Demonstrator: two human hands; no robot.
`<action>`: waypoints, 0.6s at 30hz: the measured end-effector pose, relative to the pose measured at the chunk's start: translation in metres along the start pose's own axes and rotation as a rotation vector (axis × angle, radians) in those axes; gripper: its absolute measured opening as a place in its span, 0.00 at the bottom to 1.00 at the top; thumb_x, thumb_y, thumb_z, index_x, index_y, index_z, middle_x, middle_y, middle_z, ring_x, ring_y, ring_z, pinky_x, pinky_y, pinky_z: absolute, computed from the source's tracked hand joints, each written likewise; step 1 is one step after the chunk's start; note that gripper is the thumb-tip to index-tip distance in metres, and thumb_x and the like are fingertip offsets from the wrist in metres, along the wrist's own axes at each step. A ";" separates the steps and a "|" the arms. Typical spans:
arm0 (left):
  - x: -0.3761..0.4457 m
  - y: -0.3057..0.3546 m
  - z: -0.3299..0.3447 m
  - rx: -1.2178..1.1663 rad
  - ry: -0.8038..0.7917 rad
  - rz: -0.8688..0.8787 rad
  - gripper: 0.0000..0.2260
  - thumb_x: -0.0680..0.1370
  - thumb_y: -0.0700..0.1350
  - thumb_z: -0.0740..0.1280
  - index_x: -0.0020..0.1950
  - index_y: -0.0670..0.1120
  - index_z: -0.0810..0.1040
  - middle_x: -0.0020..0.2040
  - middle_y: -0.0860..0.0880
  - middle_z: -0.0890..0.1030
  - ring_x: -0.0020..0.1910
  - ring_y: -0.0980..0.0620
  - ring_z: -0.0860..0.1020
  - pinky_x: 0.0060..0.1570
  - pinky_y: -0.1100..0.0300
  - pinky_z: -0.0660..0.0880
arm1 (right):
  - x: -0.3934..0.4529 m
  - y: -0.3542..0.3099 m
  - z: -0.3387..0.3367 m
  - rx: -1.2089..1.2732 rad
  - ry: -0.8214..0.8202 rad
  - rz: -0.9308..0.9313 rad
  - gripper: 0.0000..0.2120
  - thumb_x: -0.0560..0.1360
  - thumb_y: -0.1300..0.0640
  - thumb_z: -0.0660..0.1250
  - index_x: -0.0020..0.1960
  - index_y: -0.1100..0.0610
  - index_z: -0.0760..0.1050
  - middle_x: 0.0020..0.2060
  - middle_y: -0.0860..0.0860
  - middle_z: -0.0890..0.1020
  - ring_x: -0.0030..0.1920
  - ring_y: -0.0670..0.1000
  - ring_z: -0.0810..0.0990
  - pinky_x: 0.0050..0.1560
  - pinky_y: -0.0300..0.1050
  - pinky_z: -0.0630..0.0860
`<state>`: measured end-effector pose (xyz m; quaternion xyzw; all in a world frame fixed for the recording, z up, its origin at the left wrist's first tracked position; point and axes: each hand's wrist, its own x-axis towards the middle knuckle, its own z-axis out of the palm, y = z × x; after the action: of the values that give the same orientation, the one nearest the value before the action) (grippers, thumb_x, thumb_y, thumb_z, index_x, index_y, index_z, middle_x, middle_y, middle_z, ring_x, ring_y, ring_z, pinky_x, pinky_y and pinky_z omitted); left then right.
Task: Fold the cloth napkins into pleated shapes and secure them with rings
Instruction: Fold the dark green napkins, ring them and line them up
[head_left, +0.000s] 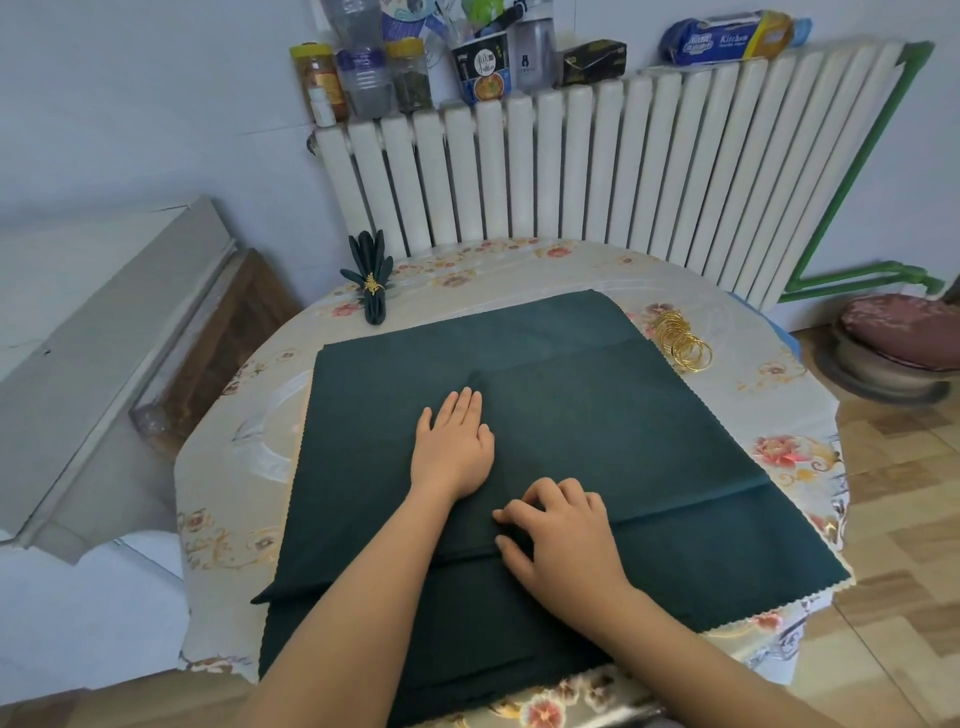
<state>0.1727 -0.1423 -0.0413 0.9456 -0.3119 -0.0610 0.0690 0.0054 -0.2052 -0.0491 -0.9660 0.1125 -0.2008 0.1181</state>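
One round table (675, 270) with a flowered cover stood before a white radiator (597, 166), and a dark green napkin (623, 426) lay spread across most of it. On the cloth, the left hand (452, 441) pressed flat with fingers straight, while the right hand (561, 535) pinched a fold near the front edge with curled fingers. At the far left stood a finished pleated napkin (371, 280) in a ring. Gold rings (680, 340) lay piled just beside the cloth's right corner.

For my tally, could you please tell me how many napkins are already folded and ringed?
1: a finished napkin stands at the table's far left, by the radiator. None seem hidden.
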 end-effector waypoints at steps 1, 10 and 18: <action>0.000 0.000 0.000 -0.001 0.000 0.000 0.24 0.83 0.49 0.44 0.79 0.48 0.46 0.79 0.53 0.46 0.77 0.56 0.44 0.76 0.51 0.42 | 0.005 0.002 -0.004 0.012 -0.026 -0.009 0.14 0.68 0.41 0.57 0.41 0.43 0.81 0.36 0.44 0.76 0.37 0.49 0.75 0.37 0.42 0.70; -0.001 0.004 0.005 -0.050 0.041 0.004 0.24 0.82 0.50 0.45 0.79 0.49 0.47 0.79 0.54 0.47 0.77 0.58 0.44 0.75 0.52 0.41 | 0.111 0.098 -0.009 -0.098 -0.149 0.174 0.18 0.77 0.58 0.57 0.66 0.51 0.72 0.62 0.51 0.75 0.62 0.55 0.71 0.59 0.48 0.66; 0.000 0.003 0.003 -0.053 0.072 -0.002 0.24 0.82 0.50 0.46 0.79 0.50 0.48 0.79 0.55 0.48 0.77 0.58 0.45 0.75 0.53 0.41 | 0.168 0.147 -0.007 -0.240 -0.357 0.251 0.26 0.78 0.60 0.54 0.76 0.53 0.54 0.74 0.51 0.61 0.74 0.54 0.54 0.71 0.53 0.49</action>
<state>0.1709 -0.1447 -0.0441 0.9454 -0.3064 -0.0353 0.1053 0.1278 -0.3901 -0.0225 -0.9717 0.2320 0.0042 0.0445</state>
